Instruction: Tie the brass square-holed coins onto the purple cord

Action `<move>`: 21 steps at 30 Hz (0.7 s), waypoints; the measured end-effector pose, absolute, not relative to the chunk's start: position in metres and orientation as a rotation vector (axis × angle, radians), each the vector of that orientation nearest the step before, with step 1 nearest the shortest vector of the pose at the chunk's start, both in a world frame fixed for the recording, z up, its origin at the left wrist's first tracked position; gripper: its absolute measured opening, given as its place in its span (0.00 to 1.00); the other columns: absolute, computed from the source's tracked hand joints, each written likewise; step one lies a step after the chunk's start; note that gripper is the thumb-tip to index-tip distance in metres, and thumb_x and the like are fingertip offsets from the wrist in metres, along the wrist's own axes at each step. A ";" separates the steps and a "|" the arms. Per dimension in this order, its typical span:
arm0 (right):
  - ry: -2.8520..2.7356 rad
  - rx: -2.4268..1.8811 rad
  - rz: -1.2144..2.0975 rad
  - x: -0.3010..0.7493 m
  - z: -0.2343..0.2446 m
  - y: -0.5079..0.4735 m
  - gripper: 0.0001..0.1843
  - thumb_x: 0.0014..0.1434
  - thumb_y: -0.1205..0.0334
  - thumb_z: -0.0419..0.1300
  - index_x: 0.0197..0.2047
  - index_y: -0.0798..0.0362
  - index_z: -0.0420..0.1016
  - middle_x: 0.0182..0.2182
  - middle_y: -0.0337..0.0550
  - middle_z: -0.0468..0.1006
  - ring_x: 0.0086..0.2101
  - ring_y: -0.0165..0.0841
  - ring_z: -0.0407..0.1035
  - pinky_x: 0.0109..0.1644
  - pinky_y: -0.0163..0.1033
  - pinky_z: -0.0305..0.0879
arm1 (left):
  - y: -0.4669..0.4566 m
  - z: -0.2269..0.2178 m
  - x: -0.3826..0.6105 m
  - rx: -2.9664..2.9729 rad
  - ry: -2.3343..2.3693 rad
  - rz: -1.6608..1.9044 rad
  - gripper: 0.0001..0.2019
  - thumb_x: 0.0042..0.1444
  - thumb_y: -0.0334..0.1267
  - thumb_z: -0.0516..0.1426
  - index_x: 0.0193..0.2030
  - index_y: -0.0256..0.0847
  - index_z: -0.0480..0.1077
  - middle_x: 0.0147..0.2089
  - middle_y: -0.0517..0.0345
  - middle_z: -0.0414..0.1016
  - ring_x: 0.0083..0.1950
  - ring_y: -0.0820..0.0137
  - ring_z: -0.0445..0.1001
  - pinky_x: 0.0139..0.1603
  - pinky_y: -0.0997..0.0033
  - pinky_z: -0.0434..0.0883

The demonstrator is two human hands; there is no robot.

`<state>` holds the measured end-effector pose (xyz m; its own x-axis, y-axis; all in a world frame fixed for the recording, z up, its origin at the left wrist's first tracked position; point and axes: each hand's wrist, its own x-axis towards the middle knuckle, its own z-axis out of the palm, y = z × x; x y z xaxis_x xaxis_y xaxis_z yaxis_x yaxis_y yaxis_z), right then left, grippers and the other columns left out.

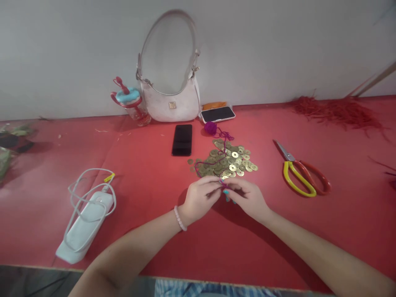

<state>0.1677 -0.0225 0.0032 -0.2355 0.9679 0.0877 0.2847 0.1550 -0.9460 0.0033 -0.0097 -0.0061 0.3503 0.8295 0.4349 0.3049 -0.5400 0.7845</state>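
Left hand (199,197) and right hand (249,199) pinch yarn (225,185) beside coins (219,163)

The fingers of both hands are drawn close together, tips nearly meeting, with the purple yarn held between them. A pink bracelet (180,218) circles the left wrist. Just beyond the fingers lie the coins, brassy and square-holed, heaped on the red counter (148,181). The yarn loops across them to its ball (210,128), behind the heap. A black phone (182,140) lies left of the ball; a pale-edged phone (218,114) is just behind it, near an orange packet (214,105). Scissors (290,157) lie to the right, blades together. Farther out are a white bag (173,103), a lidded cup (136,111), red shreds (337,111), and a white device (89,214) with a cable (114,198) coiled over it.
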 end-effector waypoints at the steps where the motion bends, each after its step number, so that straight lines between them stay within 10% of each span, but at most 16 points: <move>1: -1.652 -1.214 1.113 0.167 0.004 -0.023 0.09 0.55 0.59 0.55 0.37 0.53 0.70 0.19 0.37 0.71 0.21 0.28 0.67 0.26 0.34 0.65 | -0.010 -0.006 0.003 2.023 0.977 1.138 0.09 0.53 0.30 0.52 0.37 0.40 0.73 0.40 0.53 0.74 0.39 0.71 0.73 0.40 0.71 0.72; 17: -1.486 -1.013 1.066 0.172 0.006 -0.019 0.03 0.52 0.60 0.60 0.30 0.49 0.72 0.38 0.46 0.67 0.39 0.35 0.65 0.39 0.41 0.65 | -0.005 -0.001 0.002 1.867 1.073 1.150 0.08 0.53 0.30 0.53 0.36 0.39 0.73 0.40 0.52 0.74 0.40 0.71 0.72 0.41 0.70 0.72; 21: -1.274 -0.972 1.284 0.172 0.005 -0.018 0.07 0.51 0.55 0.60 0.29 0.49 0.68 0.33 0.43 0.71 0.29 0.31 0.66 0.32 0.38 0.65 | -0.002 -0.001 0.001 1.798 1.106 1.195 0.07 0.53 0.30 0.53 0.35 0.38 0.73 0.39 0.51 0.74 0.40 0.70 0.72 0.41 0.70 0.72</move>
